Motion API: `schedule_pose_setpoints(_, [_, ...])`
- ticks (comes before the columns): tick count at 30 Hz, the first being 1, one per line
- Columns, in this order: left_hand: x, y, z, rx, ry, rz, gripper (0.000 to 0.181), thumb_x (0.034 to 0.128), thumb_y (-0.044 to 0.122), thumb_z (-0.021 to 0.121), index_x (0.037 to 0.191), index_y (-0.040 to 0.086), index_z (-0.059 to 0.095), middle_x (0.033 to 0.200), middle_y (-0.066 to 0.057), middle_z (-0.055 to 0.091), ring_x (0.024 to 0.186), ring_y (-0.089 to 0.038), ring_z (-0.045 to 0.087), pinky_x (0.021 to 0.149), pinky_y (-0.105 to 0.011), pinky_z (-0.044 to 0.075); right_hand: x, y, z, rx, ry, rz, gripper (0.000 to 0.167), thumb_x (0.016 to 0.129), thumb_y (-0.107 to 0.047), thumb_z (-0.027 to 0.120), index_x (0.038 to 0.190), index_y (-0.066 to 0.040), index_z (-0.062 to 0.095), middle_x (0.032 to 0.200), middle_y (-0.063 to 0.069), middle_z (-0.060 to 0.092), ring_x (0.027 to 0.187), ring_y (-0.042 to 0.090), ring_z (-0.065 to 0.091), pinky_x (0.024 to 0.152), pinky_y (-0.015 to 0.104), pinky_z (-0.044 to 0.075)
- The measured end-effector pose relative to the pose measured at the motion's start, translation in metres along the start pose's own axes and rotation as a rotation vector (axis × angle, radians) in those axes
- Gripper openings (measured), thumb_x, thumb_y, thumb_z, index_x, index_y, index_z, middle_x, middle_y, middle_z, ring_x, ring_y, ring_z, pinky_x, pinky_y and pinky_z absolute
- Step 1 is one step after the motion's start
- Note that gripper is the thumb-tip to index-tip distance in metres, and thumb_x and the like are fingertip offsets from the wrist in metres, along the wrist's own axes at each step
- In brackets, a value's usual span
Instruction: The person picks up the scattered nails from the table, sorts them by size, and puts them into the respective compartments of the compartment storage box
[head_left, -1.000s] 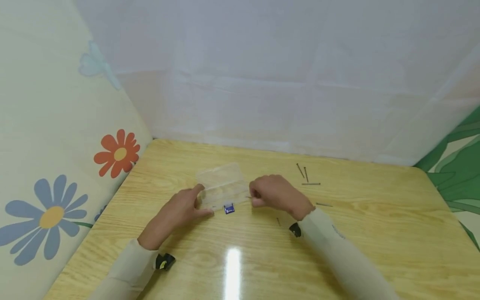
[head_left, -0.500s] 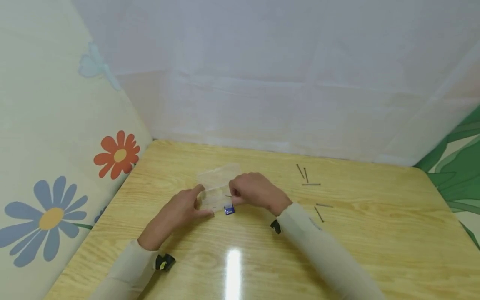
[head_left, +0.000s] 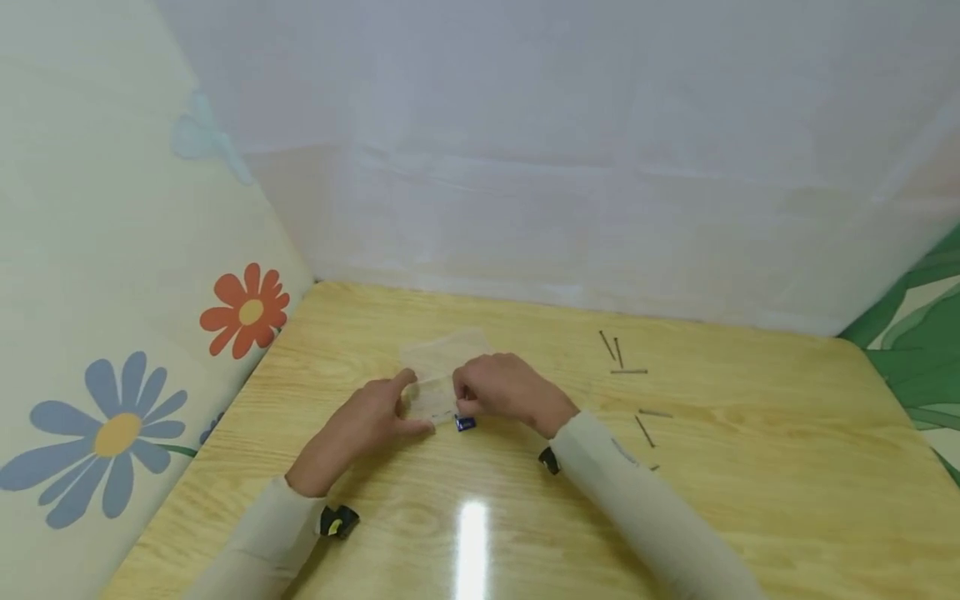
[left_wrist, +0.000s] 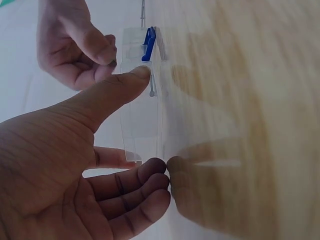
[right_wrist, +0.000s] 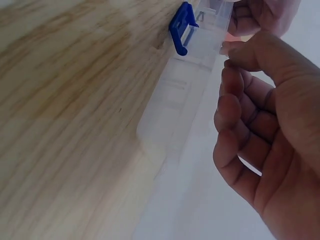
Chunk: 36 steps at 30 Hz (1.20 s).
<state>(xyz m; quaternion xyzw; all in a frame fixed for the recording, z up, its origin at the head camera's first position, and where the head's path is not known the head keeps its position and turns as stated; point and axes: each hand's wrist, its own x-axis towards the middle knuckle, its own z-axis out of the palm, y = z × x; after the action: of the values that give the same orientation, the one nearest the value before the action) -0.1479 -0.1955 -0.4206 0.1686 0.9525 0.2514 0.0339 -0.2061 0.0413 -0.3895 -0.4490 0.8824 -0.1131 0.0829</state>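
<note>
The left hand (head_left: 366, 423) grips the clear plastic box (left_wrist: 141, 112) by one end; the right hand (head_left: 510, 388) curls above — if holding something, I cannot tell.

Box (head_left: 433, 398) on table (head_left: 750, 475), nails (head_left: 628, 372) to its right
</note>
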Motion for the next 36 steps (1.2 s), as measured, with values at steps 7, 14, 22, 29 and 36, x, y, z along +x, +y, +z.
schedule_pose_setpoints(7, [0.002, 0.001, 0.001, 0.001, -0.017, -0.039, 0.067, 0.0806, 0.036, 0.089, 0.124, 0.000, 0.054, 0.069, -0.001, 0.050, 0.061, -0.017, 0.046, 0.057, -0.034, 0.039, -0.029, 0.010, -0.005, 0.009, 0.053, 0.030, 0.019, 0.097, -0.013, 0.065, 0.081, -0.022, 0.061, 0.075, -0.010, 0.056, 0.066, 0.007, 0.049, 0.062, 0.028, 0.044])
schedule_pose_setpoints(14, [0.001, 0.000, 0.001, 0.012, -0.013, -0.020, 0.063, 0.0801, 0.036, 0.090, 0.118, 0.002, 0.053, 0.068, -0.001, 0.049, 0.061, -0.017, 0.045, 0.056, -0.034, 0.039, -0.062, 0.025, -0.009, 0.035, 0.066, 0.086, 0.021, 0.097, -0.011, 0.064, 0.080, -0.022, 0.062, 0.072, -0.010, 0.055, 0.064, 0.006, 0.047, 0.062, 0.027, 0.044])
schedule_pose_setpoints(22, [0.001, 0.001, 0.001, -0.002, -0.007, -0.006, 0.064, 0.0794, 0.036, 0.090, 0.119, 0.001, 0.053, 0.068, -0.001, 0.050, 0.061, -0.017, 0.046, 0.056, -0.035, 0.040, -0.096, 0.037, -0.007, 0.027, 0.056, 0.146, 0.018, 0.098, -0.012, 0.066, 0.082, -0.021, 0.065, 0.074, -0.013, 0.054, 0.065, 0.007, 0.048, 0.062, 0.029, 0.044])
schedule_pose_setpoints(29, [0.002, 0.001, 0.001, -0.004, -0.013, -0.007, 0.062, 0.0801, 0.035, 0.090, 0.117, 0.002, 0.052, 0.068, -0.001, 0.051, 0.060, -0.016, 0.046, 0.056, -0.033, 0.040, -0.112, 0.037, -0.005, 0.019, 0.027, 0.195, 0.017, 0.097, -0.011, 0.067, 0.082, -0.021, 0.066, 0.076, -0.013, 0.056, 0.067, 0.007, 0.049, 0.062, 0.030, 0.045])
schedule_pose_setpoints(36, [0.003, 0.001, 0.002, -0.011, -0.032, -0.039, 0.066, 0.0805, 0.035, 0.090, 0.123, 0.000, 0.053, 0.069, -0.001, 0.052, 0.061, -0.016, 0.047, 0.057, -0.033, 0.040, -0.123, 0.037, 0.000, -0.005, 0.011, 0.230, 0.021, 0.095, -0.010, 0.069, 0.079, -0.021, 0.064, 0.073, -0.013, 0.053, 0.065, 0.007, 0.047, 0.061, 0.028, 0.044])
